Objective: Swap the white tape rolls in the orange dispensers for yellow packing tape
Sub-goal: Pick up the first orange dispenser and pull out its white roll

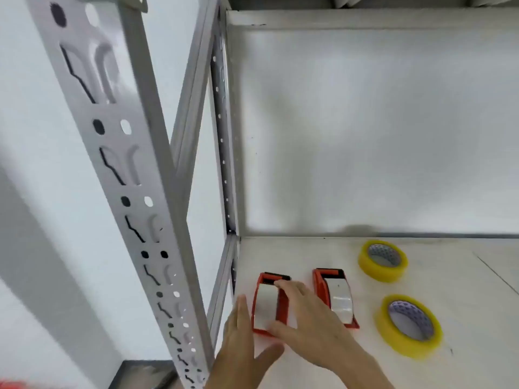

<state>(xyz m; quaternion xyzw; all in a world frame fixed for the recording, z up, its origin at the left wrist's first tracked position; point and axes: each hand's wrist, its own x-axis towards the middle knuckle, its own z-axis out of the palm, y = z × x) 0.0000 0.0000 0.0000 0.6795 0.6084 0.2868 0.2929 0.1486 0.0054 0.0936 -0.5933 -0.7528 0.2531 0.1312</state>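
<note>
Two orange tape dispensers stand side by side on the white shelf (323, 254), each with a white tape roll in it. My left hand (241, 341) lies flat against the left side of the left dispenser (265, 304). My right hand (309, 315) rests over that dispenser's right side, fingers spread and touching its top; neither hand has closed around it. The right dispenser (335, 297) stands untouched. Two yellow tape rolls lie flat to the right: the far roll (382, 260) and the near roll (408, 327).
The grey perforated upright (120, 175) of the shelving rack runs diagonally at the left, with a second post (224, 153) at the shelf's back left corner. A white back wall (365, 122) closes the shelf. Another shelf edge (337, 18) sits overhead.
</note>
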